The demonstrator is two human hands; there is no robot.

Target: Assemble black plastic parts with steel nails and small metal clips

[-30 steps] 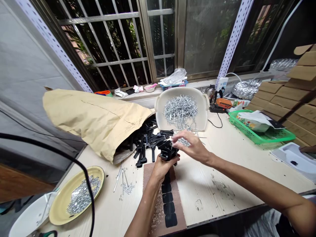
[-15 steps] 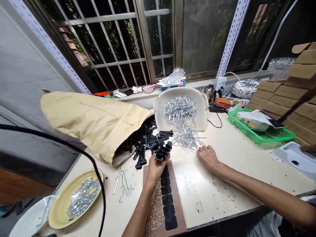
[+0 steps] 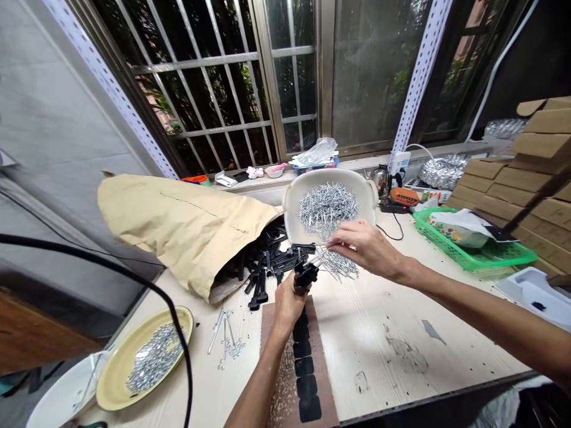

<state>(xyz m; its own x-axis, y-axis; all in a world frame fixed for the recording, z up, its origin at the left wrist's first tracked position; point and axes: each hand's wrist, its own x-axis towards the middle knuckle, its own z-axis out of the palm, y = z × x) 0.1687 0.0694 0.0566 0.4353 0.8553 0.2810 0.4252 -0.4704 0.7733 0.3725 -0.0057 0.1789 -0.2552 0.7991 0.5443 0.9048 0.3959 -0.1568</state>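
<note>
My left hand (image 3: 289, 302) is closed around black plastic pieces (image 3: 306, 276), holding them above the near end of the loose pile. My right hand (image 3: 368, 248) is raised over a heap of silvery metal pins (image 3: 341, 266). Its thumb and fingertips pinch what looks like a thin metal pin (image 3: 319, 255), pointing left toward the black pieces. More pins spill from a tilted white basin (image 3: 366, 223) behind that hand. Loose black plastic pieces (image 3: 256, 291) lie left of the left hand, coming out of a brown paper sack (image 3: 178, 220).
A brown strip (image 3: 322, 362) bears a row of black rounded squares (image 3: 307, 386). At left, a yellow plate (image 3: 107, 389) holds small metal parts, beside a white dish (image 3: 49, 404). A black cable (image 3: 186, 356) crosses the left foreground. Right stand a green basket (image 3: 486, 261) and cardboard boxes (image 3: 548, 145).
My right hand has risen from the table and moved left over the pin heap, pinching a pin. My left hand has turned the black pieces slightly. The view has shifted a little.
</note>
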